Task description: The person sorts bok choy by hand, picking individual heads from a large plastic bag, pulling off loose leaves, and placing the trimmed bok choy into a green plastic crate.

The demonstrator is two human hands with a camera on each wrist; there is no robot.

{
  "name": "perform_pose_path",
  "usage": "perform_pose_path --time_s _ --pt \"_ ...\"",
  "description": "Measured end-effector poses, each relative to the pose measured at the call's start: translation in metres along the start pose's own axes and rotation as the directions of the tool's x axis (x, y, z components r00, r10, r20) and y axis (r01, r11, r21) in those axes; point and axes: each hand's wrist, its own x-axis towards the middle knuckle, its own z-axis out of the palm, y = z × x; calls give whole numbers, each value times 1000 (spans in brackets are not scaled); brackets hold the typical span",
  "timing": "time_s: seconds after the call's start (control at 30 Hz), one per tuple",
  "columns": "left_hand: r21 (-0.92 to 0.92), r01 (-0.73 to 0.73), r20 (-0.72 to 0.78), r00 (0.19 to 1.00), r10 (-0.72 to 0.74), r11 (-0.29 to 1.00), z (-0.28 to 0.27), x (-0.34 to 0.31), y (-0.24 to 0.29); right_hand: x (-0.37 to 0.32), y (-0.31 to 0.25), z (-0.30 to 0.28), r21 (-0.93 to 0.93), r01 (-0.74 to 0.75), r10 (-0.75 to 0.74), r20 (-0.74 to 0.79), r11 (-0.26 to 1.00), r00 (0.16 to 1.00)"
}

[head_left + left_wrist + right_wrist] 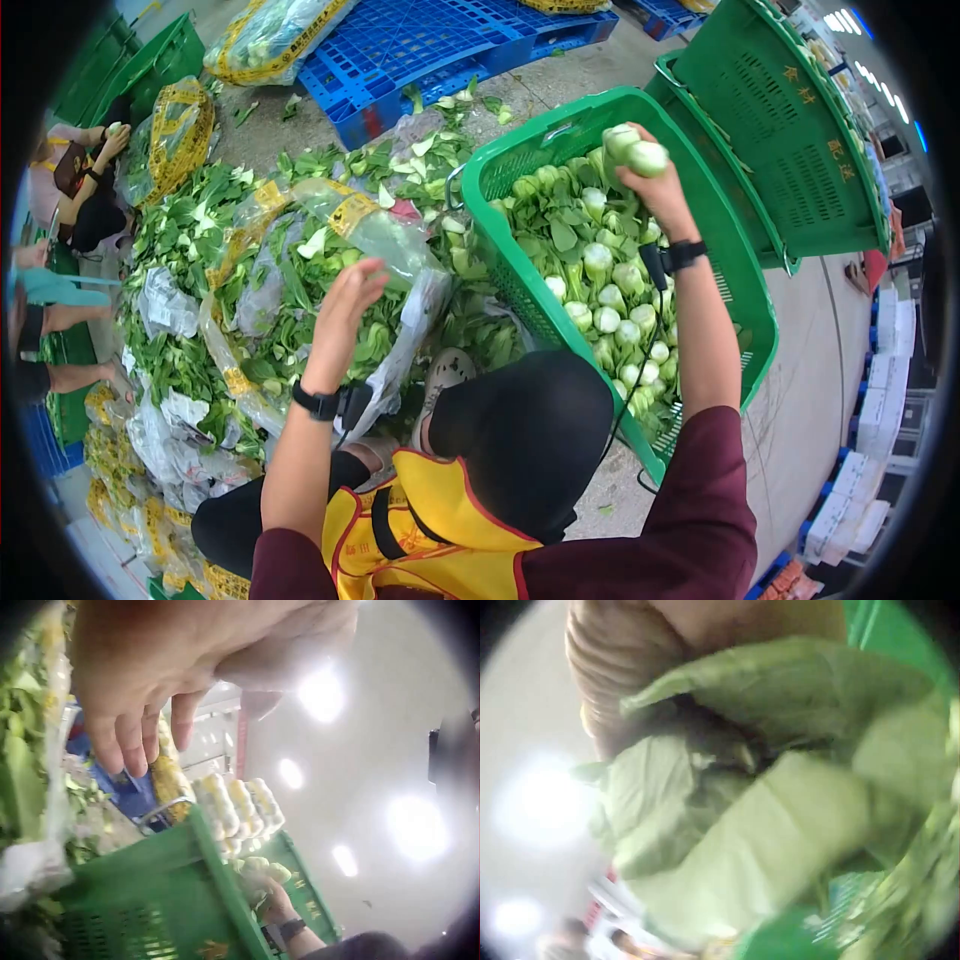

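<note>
Over the far part of a green plastic crate (560,345), my right hand (660,195) grips a small bunch of bok choy (638,152), with pale round bases up. In the right wrist view, broad bok choy leaves (780,832) hang below the palm and fill much of the picture. Many bok choy heads (600,265) lie in the crate, mostly with white bases up. My left hand (345,305) is held above a clear plastic bag (400,245) with yellow printed bands. Nothing is in its fingers, which extend loosely in the left wrist view.
Loose leaves (175,235) cover the floor on the left. Blue pallets (400,60) stand ahead, beside a filled bag (275,40). More green crates (790,130) are stacked at the right. Other people (75,185) work at the far left.
</note>
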Motion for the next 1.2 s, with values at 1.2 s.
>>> perform_pose_path --time_s 1.2 --pt "925 148 -192 977 95 349 -104 -135 -210 -114 -291 190 418 -509 28 751 752 659"
